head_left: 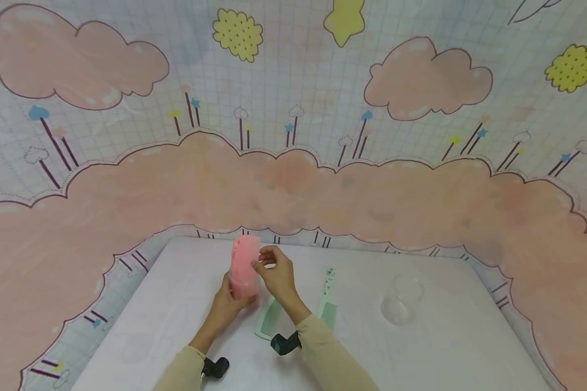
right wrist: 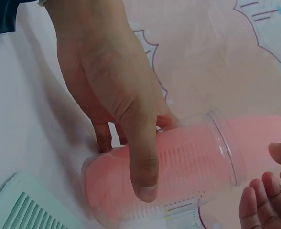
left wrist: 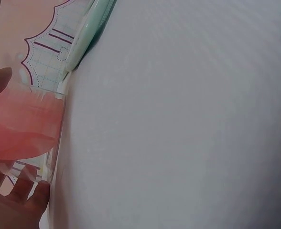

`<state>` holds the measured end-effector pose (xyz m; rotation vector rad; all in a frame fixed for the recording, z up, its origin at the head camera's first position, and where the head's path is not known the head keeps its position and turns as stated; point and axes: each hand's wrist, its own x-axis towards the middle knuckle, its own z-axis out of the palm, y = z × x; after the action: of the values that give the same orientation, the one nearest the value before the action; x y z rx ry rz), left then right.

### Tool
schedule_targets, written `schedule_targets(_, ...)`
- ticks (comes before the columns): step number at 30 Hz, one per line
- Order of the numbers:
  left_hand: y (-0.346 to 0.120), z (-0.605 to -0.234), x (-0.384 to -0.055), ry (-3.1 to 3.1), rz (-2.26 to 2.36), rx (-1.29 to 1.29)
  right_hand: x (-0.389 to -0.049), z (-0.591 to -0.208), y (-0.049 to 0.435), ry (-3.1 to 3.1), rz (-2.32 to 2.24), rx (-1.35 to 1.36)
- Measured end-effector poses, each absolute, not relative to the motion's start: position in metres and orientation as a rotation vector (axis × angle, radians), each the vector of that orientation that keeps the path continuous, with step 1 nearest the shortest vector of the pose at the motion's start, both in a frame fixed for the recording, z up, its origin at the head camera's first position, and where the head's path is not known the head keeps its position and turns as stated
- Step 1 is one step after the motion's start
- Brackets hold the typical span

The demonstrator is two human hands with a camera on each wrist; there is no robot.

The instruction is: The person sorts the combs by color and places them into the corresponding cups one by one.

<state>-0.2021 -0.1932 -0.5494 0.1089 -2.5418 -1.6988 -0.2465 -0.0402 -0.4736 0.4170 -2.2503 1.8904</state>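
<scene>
My left hand [head_left: 230, 304] grips a clear plastic cup [right wrist: 229, 143] around its side, with the thumb across the front in the right wrist view. Inside the cup stands a pink object [head_left: 243, 255] marked with comb-like lines, and its upper part sticks out past the rim. My right hand [head_left: 279, 274] is beside that upper part, fingers bent and thumb close to the pink edge. Contact there cannot be made out; the right wrist view shows a gap between its thumb and fingers.
A green comb [head_left: 269, 321] lies partly under the right forearm. Another green comb [head_left: 329, 309], with a spotted handle, lies right of it. Farther right on the white table [head_left: 469, 336] is a clear round container [head_left: 396, 310] with a clear round piece [head_left: 408, 288] behind it.
</scene>
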Motion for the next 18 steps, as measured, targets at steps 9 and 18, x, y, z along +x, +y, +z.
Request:
schedule_targets(9,-0.19,-0.549,-0.204,-2.535,-1.725,0.1,-0.245,-0.465,-0.019,-2.326,1.914,0.444)
schedule_targets(18,-0.192,-0.549,-0.201,-2.577,-1.704,0.124,-0.229,-0.444,0.006,-2.278,1.922,0.451)
